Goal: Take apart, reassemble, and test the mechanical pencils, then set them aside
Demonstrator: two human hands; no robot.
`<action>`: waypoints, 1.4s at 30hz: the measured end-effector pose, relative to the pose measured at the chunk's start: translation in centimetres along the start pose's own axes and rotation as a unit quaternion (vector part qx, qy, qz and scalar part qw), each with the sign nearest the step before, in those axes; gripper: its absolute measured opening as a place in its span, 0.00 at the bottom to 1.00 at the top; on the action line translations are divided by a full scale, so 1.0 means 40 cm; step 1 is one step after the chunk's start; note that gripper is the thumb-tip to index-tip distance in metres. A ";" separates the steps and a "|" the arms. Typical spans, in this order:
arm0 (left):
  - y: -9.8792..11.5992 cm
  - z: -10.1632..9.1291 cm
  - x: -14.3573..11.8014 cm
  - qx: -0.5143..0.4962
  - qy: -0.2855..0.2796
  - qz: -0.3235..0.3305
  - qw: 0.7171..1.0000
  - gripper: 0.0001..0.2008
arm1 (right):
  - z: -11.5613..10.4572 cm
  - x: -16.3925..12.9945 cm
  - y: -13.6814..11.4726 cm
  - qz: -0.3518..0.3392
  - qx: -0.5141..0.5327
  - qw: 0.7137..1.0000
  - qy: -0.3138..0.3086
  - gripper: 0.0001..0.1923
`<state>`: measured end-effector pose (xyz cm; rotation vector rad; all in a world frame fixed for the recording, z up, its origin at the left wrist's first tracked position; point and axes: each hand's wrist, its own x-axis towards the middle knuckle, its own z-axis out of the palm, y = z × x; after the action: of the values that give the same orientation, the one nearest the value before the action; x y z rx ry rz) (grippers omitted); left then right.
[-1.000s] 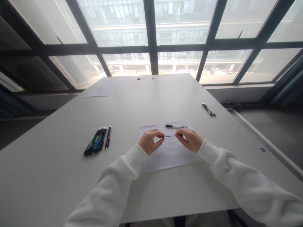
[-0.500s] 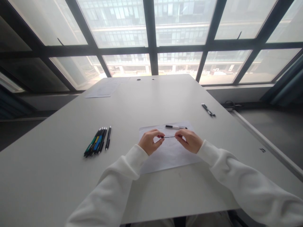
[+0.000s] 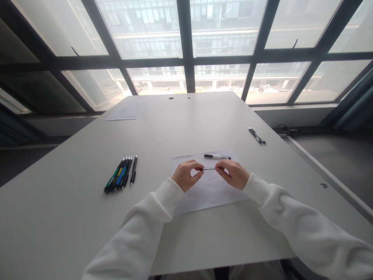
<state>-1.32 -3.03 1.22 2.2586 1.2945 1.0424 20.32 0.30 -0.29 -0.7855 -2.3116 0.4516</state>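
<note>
My left hand (image 3: 188, 175) is closed in a pinch on the left end of a thin dark pen refill (image 3: 209, 169). A small dark part shows at those fingertips, too small to make out. My right hand (image 3: 233, 174) pinches the refill's other end, so it lies level between both hands, just above a white sheet of paper (image 3: 204, 194). Beyond the hands, a white pen with black ends (image 3: 217, 156) lies on the paper's far part. The fingers hide both ends of the refill.
On the white table (image 3: 87, 233), a bundle of several pens (image 3: 119, 175) lies at left, with a single black pen (image 3: 133, 170) beside it. Two pens (image 3: 257, 136) lie near the right edge. More paper sheets (image 3: 125, 111) lie at the far left, before the windows.
My left hand has shifted very slightly right, toward my right hand, and a little less of the refill shows between them. My right hand has hardly moved.
</note>
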 end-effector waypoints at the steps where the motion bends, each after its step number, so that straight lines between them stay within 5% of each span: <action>1: 0.000 0.000 0.000 -0.001 0.000 0.002 1.000 0.06 | 0.000 0.000 -0.002 -0.001 0.001 1.000 0.000 0.07; 12: 0.003 -0.001 0.001 0.020 0.000 0.016 1.000 0.06 | 0.001 0.007 -0.012 -0.006 0.012 1.000 0.012 0.07; 18: -0.018 -0.020 0.003 0.031 0.059 -0.026 0.997 0.06 | -0.039 0.004 0.083 0.091 -0.062 0.982 0.150 0.10; 25: -0.035 -0.028 -0.003 0.035 0.065 -0.044 0.996 0.06 | -0.024 -0.010 0.184 0.114 -0.156 0.981 0.031 0.14; 31: -0.032 -0.033 -0.003 0.026 0.055 -0.038 0.997 0.06 | -0.021 0.001 0.177 0.120 -0.141 0.982 0.035 0.11; 37: -0.047 -0.060 -0.007 0.044 0.055 -0.025 0.997 0.07 | -0.044 -0.004 0.151 0.206 0.048 0.971 0.113 0.12; 42: -0.070 -0.072 -0.011 0.055 0.073 -0.031 0.995 0.07 | -0.040 -0.010 0.158 0.255 0.317 0.883 0.235 0.09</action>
<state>-5.26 -2.14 1.31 2.2402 1.5072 1.1582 24.26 5.04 -2.44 -1.0128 -1.3561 1.0523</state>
